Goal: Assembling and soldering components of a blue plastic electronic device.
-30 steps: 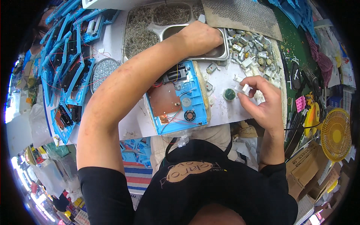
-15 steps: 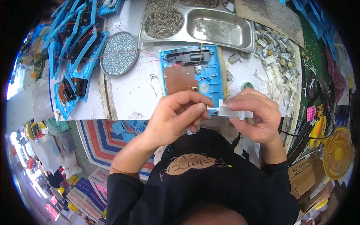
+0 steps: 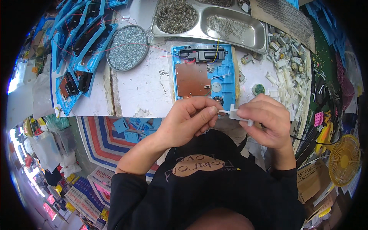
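My right hand (image 3: 268, 122) grips a small white plastic part (image 3: 234, 113) between thumb and fingers, just in front of the table edge. From its left side a thin white stem sticks out. My left hand (image 3: 191, 119) is closed in a pinch at the tip of that stem; whether a tiny piece also sits between those fingertips is hidden. Directly beyond both hands lies an opened blue plastic housing (image 3: 227, 82). Inside it are a brown circuit board (image 3: 191, 79), a black component (image 3: 202, 55) across the far end and thin wires.
Farther back, a metal tray (image 3: 262, 36) holds masses of tiny metal pieces. Left of the housing stands a round dish of screws (image 3: 127, 48), beside stacked blue housings (image 3: 82, 50). Small motors (image 3: 295, 63) and white plastic pieces (image 3: 281, 82) are heaped right, near a green round item (image 3: 258, 89).
The white part has turned slightly in my right hand, and its stem tip stays at my left fingertips. The whole view has shifted a little, with the table things now farther right.
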A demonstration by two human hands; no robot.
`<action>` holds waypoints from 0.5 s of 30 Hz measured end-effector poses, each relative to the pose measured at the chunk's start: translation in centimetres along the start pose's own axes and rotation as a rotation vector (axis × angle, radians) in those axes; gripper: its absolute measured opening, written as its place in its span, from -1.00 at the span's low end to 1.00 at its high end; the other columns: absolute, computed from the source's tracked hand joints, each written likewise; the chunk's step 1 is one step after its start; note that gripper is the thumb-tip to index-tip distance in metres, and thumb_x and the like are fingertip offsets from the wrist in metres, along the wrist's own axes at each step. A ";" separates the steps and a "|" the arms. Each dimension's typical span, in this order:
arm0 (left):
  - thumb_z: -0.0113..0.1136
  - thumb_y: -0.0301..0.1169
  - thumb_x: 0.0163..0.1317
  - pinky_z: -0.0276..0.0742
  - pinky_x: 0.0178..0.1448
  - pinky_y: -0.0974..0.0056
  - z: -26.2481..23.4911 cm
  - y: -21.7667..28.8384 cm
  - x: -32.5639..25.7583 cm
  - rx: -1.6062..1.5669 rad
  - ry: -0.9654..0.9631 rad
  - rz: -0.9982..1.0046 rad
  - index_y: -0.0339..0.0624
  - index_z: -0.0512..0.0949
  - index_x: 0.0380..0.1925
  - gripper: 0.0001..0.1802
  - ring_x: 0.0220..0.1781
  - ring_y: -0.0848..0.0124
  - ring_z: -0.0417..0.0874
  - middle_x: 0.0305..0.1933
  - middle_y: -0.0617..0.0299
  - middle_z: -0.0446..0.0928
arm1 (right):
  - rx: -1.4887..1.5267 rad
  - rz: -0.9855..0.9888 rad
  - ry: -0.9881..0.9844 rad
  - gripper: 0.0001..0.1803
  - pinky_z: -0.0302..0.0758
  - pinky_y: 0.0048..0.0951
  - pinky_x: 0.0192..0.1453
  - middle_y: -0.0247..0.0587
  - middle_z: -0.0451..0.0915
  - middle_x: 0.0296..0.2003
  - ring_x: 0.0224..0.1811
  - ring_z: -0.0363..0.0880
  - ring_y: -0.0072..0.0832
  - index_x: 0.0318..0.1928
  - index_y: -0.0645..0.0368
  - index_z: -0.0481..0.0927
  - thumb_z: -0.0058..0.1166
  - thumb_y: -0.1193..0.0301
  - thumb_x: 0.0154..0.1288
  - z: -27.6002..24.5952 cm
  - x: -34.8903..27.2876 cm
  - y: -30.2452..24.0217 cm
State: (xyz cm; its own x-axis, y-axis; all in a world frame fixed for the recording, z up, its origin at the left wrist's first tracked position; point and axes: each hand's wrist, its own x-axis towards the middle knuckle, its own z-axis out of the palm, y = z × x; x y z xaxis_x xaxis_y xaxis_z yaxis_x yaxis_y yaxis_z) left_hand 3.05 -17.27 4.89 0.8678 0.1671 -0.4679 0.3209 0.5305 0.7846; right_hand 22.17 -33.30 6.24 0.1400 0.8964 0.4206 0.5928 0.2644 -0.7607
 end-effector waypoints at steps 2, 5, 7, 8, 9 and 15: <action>0.05 -0.38 0.56 0.29 -0.48 0.52 0.3 0.0 0.1 0.067 0.025 -0.002 -0.31 0.60 -0.01 -0.76 -0.52 0.67 0.40 -0.43 0.37 0.50 | -0.054 -0.036 -0.044 -0.59 0.57 -0.36 -0.31 -0.14 0.72 -0.27 -0.36 0.66 -0.27 -0.08 0.22 0.71 0.39 0.63 -0.05 -0.1 -0.2 0.3; 0.04 -0.39 0.57 0.26 -0.49 0.52 0.5 1.4 0.3 0.259 -0.001 -0.022 -0.30 0.61 -0.02 -0.77 -0.53 0.69 0.39 -0.43 0.39 0.51 | -0.114 -0.094 -0.088 -0.58 0.56 -0.34 -0.32 -0.19 0.72 -0.25 -0.35 0.66 -0.28 -0.07 0.20 0.72 0.38 0.60 -0.04 -0.6 -0.4 0.4; 0.03 -0.39 0.57 0.26 -0.49 0.52 0.8 1.6 0.8 0.333 -0.067 -0.033 -0.31 0.61 -0.02 -0.77 -0.55 0.68 0.38 -0.44 0.39 0.51 | -0.131 -0.114 -0.104 -0.59 0.57 -0.33 -0.32 -0.20 0.72 -0.24 -0.34 0.66 -0.28 -0.07 0.18 0.72 0.37 0.58 -0.03 -0.8 -0.6 0.4; 0.02 -0.39 0.57 0.26 -0.49 0.51 0.9 1.8 1.1 0.371 -0.099 -0.039 -0.31 0.61 -0.02 -0.76 -0.56 0.68 0.38 -0.45 0.39 0.52 | -0.131 -0.113 -0.109 -0.60 0.57 -0.32 -0.32 -0.20 0.72 -0.24 -0.34 0.67 -0.28 -0.08 0.17 0.73 0.37 0.57 -0.03 -0.7 -0.9 0.3; 0.03 -0.38 0.57 0.26 -0.49 0.51 1.0 2.1 1.4 0.331 -0.123 -0.073 -0.31 0.61 -0.04 -0.76 -0.57 0.68 0.39 -0.46 0.38 0.52 | -0.130 -0.113 -0.114 -0.61 0.57 -0.31 -0.31 -0.20 0.73 -0.24 -0.34 0.67 -0.28 -0.08 0.16 0.73 0.37 0.56 -0.02 -0.6 -1.0 0.3; 0.21 -0.30 0.41 0.47 -0.44 0.29 0.2 4.6 5.9 0.958 0.099 0.378 -0.24 0.67 -0.20 -0.78 -0.55 0.42 0.60 -0.49 0.17 0.60 | 0.897 0.596 0.339 -0.56 0.59 -0.32 -0.04 0.17 0.62 0.15 -0.08 0.75 -0.19 0.20 0.21 0.46 0.23 0.32 0.41 0.6 -4.6 2.3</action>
State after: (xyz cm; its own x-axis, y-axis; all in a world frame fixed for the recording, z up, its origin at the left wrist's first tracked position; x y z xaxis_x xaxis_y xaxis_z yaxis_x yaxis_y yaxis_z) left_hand 9.72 -13.97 5.81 0.9535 0.2762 -0.1211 0.2391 -0.4478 0.8616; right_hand 22.36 -36.63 2.24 0.4989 0.8583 -0.1201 -0.4054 0.1087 -0.9076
